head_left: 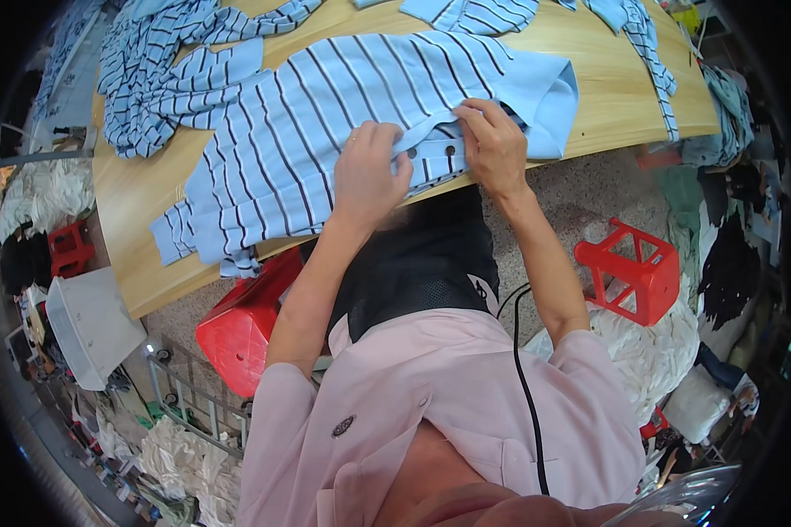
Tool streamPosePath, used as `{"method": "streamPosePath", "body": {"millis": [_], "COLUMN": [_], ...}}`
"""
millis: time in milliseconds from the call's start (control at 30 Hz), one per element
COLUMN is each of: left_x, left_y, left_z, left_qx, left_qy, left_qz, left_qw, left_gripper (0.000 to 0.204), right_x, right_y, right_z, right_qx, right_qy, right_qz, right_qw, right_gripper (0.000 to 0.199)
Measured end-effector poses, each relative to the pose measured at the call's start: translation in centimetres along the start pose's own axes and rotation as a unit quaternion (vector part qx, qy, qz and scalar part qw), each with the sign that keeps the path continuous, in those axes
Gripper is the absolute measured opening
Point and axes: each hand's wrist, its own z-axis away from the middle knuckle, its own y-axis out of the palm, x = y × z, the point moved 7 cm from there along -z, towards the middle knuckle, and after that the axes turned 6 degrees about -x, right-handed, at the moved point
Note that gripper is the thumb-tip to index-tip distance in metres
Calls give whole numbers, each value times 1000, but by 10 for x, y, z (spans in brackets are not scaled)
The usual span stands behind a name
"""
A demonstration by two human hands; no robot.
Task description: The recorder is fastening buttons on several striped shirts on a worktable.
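A light blue knit shirt with dark and white stripes lies spread over the near edge of the wooden table. My left hand has its fingers curled and pinched on the shirt's button placket, beside a dark button. Close to the plain blue collar, my right hand pinches the placket's edge between thumb and fingers. Another dark button shows between the two hands. The fabric under my fingertips is partly hidden.
More striped garments are heaped at the table's far left, with others along its far edge. A red stool stands under the near edge, and a second red stool at right. A white bin sits left. A black cable hangs down my front.
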Motion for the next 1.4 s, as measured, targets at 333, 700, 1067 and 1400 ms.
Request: {"method": "streamPosePath", "body": {"millis": [333, 700, 1067, 1400], "left_x": [14, 25, 31, 30], "left_y": [9, 12, 9, 17], "left_z": [-14, -9, -10, -11], "left_qx": [-42, -35, -59, 19], "left_qy": [19, -36, -86, -62], "left_qz": [22, -6, 92, 77], "left_qw": [999, 999, 990, 995], "left_gripper": [10, 9, 12, 10], "right_x": [-13, 53, 56, 58], "right_y": [8, 21, 21, 15], "right_z": [-27, 7, -16, -7], "right_qx": [-40, 61, 143, 55], "right_qy": [-66, -111, -141, -161], "right_qz": [-4, -62, -96, -110], "right_qw": [997, 990, 975, 979], "right_gripper": [23, 21, 18, 14]}}
